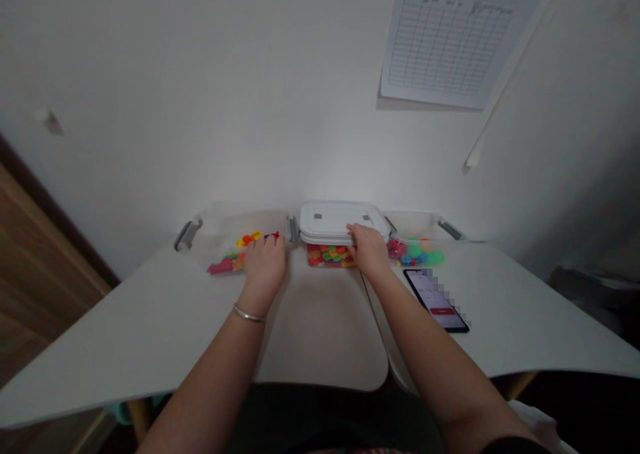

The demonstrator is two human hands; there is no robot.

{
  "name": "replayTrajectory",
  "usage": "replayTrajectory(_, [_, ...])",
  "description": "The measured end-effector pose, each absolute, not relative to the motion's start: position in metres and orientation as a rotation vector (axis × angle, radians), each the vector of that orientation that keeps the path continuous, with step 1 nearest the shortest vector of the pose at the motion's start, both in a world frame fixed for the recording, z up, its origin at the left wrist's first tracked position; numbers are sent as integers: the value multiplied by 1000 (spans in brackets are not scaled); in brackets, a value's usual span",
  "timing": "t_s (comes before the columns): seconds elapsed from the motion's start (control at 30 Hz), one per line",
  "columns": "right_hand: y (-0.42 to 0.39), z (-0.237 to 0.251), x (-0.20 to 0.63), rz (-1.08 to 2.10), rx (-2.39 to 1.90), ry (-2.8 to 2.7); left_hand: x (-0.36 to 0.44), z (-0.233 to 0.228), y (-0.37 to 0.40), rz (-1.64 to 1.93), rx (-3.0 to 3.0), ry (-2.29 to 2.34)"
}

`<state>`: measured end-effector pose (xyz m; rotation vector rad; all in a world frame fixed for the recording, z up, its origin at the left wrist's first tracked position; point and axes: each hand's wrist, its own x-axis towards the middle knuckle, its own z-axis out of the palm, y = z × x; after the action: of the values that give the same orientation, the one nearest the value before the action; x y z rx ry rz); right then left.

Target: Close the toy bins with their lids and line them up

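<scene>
My left hand (pixel 266 261) has its fingers curled over the front rim of a clear plastic box (pixel 225 231). Colourful small plastic pieces (pixel 233 263) lie inside that box, partly behind the hand. In the middle, my right hand (pixel 370 249) grips the front right edge of a second clear box (pixel 320 254), its fingertips on the white lid (pixel 330 219). Bright pieces fill this middle box, and the lid sits on top. A silver bangle (pixel 249 314) circles my left wrist.
A third clear box (pixel 423 224) with colourful pieces stands to the right against the wall. Before it a phone (pixel 435 301) lies on the white table (pixel 515 314). A printed sheet (pixel 450 41) hangs on the wall. The table's front edge curves near my body.
</scene>
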<state>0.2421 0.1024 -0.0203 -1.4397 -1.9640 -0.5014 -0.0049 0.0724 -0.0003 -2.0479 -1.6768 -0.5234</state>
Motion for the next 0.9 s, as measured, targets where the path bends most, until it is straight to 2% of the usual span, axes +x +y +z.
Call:
replayTrajectory(0.43, [100, -10, 250, -426, -1434, -2055, -7, 16, 4, -345, -2252, -1660])
replayTrajectory(0.9, [100, 21, 254, -258, -1649, -2217, 36, 12, -48, -448, -2681, -1351])
